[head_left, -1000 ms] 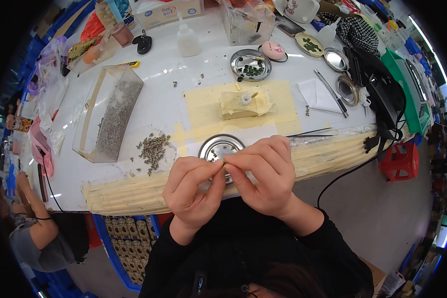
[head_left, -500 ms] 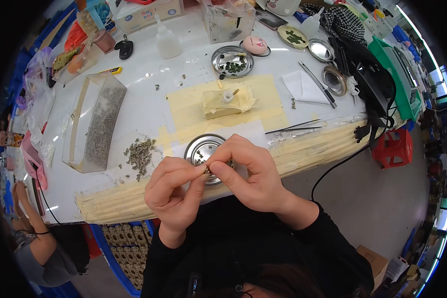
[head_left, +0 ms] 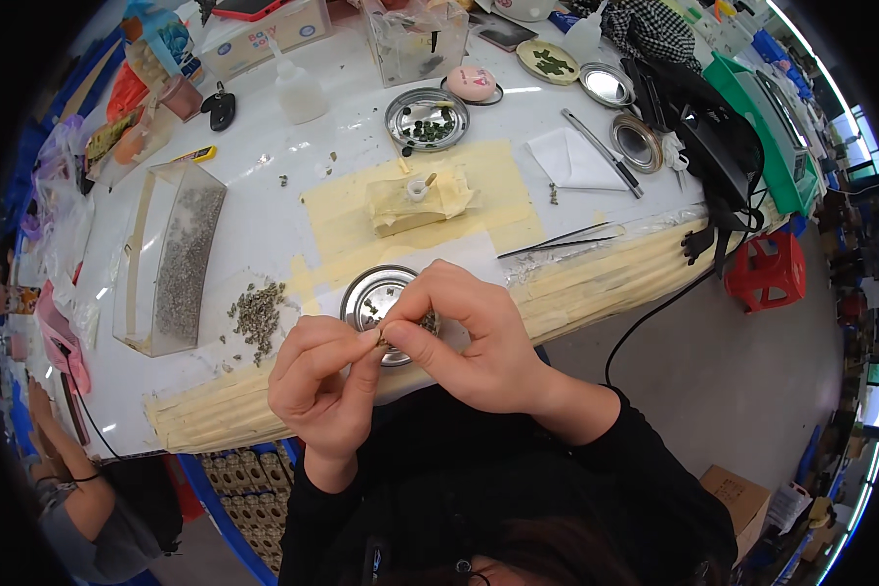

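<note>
Left hand (head_left: 322, 381) and right hand (head_left: 471, 342) pinch a tiny piece (head_left: 382, 341) — dish (head_left: 355, 296) beneath.

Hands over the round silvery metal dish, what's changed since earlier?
The view shifted; bare left hand and right hand moved their meeting fingertips slightly left and nearer the body over the dish; no new grasp or release visible. Greyish pile and clear plastic box stayed.

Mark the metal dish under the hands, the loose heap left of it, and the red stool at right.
Metal dish (head_left: 389, 271), head view: upper rim.
Loose heap (head_left: 257, 319), head view: its middle.
Red stool (head_left: 769, 258), head view: upper part.
</note>
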Action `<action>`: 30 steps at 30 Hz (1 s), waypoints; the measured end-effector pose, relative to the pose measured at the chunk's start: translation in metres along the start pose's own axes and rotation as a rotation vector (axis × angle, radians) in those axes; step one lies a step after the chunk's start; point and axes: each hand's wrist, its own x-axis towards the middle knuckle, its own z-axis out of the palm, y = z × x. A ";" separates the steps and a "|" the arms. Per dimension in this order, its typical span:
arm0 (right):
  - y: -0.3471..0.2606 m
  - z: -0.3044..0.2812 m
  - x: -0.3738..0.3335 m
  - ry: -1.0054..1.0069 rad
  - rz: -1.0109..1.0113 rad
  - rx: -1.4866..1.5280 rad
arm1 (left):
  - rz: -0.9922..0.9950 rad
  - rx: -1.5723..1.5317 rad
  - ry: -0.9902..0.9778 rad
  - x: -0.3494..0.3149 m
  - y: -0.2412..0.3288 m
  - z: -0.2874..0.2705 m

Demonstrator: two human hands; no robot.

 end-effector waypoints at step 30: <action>-0.004 0.003 -0.002 -0.002 0.060 0.079 | 0.020 -0.015 0.011 -0.003 0.000 -0.001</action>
